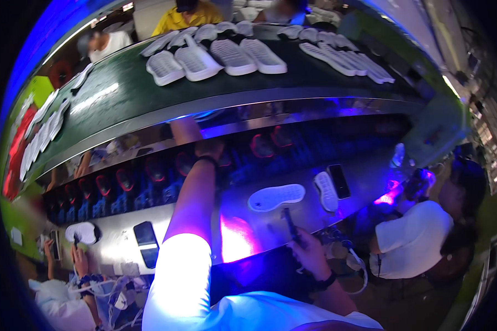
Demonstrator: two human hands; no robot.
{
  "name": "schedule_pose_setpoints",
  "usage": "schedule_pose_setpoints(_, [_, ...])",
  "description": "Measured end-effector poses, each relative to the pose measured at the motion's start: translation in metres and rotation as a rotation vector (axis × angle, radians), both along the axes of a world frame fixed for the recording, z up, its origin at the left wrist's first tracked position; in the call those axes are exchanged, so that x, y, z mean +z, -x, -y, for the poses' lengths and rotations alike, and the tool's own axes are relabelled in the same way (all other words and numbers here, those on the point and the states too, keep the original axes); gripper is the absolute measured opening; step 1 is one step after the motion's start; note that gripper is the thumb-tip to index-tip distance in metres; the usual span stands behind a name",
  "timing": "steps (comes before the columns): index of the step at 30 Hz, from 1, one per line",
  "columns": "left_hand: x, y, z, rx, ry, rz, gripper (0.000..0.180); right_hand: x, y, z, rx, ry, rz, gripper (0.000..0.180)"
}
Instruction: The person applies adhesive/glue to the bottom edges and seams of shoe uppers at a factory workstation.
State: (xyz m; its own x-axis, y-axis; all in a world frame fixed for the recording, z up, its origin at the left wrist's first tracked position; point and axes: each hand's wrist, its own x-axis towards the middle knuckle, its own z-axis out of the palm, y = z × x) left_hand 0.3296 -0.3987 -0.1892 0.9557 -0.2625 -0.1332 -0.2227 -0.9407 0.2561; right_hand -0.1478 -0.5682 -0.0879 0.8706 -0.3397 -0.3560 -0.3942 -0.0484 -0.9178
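My left arm stretches forward over the metal bench, and my left hand (209, 148) is at the row of dark shoe shapes with red-lit edges (261, 145). Its fingers are lost in the dim light, so I cannot tell what they touch. Low over the bench's near edge, my right hand (310, 252) is closed around a slim dark handheld tool (291, 225) that points away from me. Just beyond the tool's tip lies a white shoe sole (276, 197), flat on the bench. A second white sole (326, 191) lies to its right, beside a dark phone (338, 181).
Past the dark row runs a green conveyor belt (110, 105) carrying several white soles (196, 62). A phone (146, 244) lies on the bench to my left, near a co-worker's hand (80, 260) and a white sole (83, 233). Another co-worker (408, 240) sits close on my right.
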Motion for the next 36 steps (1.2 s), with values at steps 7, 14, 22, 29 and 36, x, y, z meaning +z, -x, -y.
schedule_pose_setpoints(7, [0.028, 0.053, -0.063, 0.197, 0.559, -0.257, 0.037, -0.002, 0.005, 0.004, 0.044, -0.028, 0.099, 0.047])
schedule_pose_setpoints(14, [0.099, 0.238, -0.135, 0.339, 1.553, -0.591, 0.042, -0.013, 0.000, 0.004, 0.068, 0.021, 0.074, 0.045])
schedule_pose_setpoints(22, [0.130, 0.372, -0.159, -0.095, 1.025, 0.126, 0.084, 0.000, -0.026, -0.031, 0.214, -0.020, 0.306, 0.043])
schedule_pose_setpoints(29, [0.109, 0.447, -0.168, -0.369, 0.641, 0.473, 0.091, -0.016, -0.024, -0.062, 0.440, 0.176, 0.203, 0.041])
schedule_pose_setpoints(36, [0.086, 0.467, -0.182, -0.466, 0.572, 0.435, 0.073, -0.030, -0.049, -0.087, 0.494, 0.072, 0.151, 0.041])
